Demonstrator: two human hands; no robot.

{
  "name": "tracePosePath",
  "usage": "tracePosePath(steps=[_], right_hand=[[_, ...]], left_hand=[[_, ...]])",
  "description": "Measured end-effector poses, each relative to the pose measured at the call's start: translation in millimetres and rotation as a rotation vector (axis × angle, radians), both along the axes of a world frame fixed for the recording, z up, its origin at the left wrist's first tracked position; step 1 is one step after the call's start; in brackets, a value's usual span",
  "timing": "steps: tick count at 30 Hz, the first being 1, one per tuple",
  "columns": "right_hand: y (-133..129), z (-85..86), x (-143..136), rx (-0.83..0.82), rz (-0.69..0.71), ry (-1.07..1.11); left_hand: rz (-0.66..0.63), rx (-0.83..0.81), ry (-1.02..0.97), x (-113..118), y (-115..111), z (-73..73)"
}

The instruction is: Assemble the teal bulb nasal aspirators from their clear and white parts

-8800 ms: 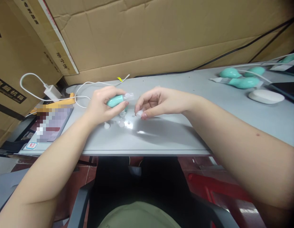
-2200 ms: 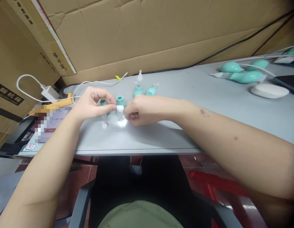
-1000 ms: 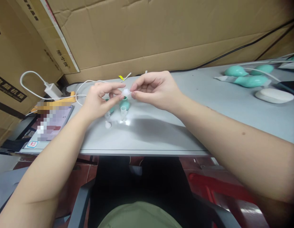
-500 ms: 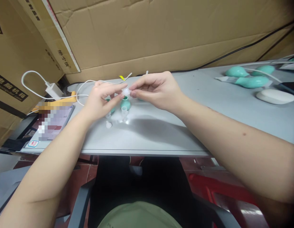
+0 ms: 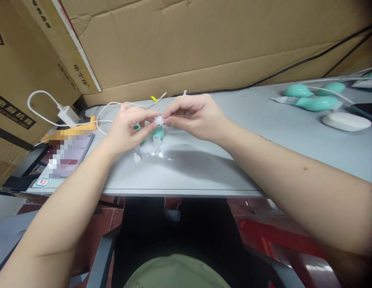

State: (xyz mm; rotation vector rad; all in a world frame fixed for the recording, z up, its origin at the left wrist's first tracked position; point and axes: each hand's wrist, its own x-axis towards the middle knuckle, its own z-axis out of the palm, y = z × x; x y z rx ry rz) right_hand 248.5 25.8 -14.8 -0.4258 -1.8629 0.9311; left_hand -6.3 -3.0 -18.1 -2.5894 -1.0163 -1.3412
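Note:
A small translucent white piece (image 5: pixel 158 120) is pinched between the fingertips of my left hand (image 5: pixel 128 124) and my right hand (image 5: pixel 196 116). Just below it on the grey table (image 5: pixel 198 172) stands a small teal bottle (image 5: pixel 158 132), its top partly covered by the fingers. Another teal bottle (image 5: pixel 136 127) is mostly hidden behind my left hand. A clear little cup (image 5: pixel 156 140) stands in front of the bottles, and a small white rounded piece (image 5: pixel 137 157) lies nearer the table's front edge.
Several teal rounded objects (image 5: pixel 318 103) and a white oval case (image 5: pixel 346 121) lie at the right. At the left are a white charger (image 5: pixel 68 115) with a cable, a yellow object (image 5: pixel 89 124) and a phone-like device (image 5: pixel 80 154). Cardboard (image 5: pixel 204 44) stands behind the table.
Both hands have shifted very slightly left and down with the white piece, covering more of the bottle's top.

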Motion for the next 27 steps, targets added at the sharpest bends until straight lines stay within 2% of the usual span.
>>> tracePosePath(steps=[8, 18, 27], right_hand=[[4.5, 1.2, -0.6, -0.1, 0.079, 0.041], [2.4, 8.0, 2.4, -0.299, 0.168, 0.014], [8.6, 4.7, 5.9, -0.305, 0.177, -0.021]], left_hand=[[-0.014, -0.008, -0.002, -0.7, 1.0, -1.0], [-0.018, 0.024, 0.053, 2.2, -3.2, 1.3], [-0.027, 0.045, 0.074, 1.0, -2.3, 1.1]])
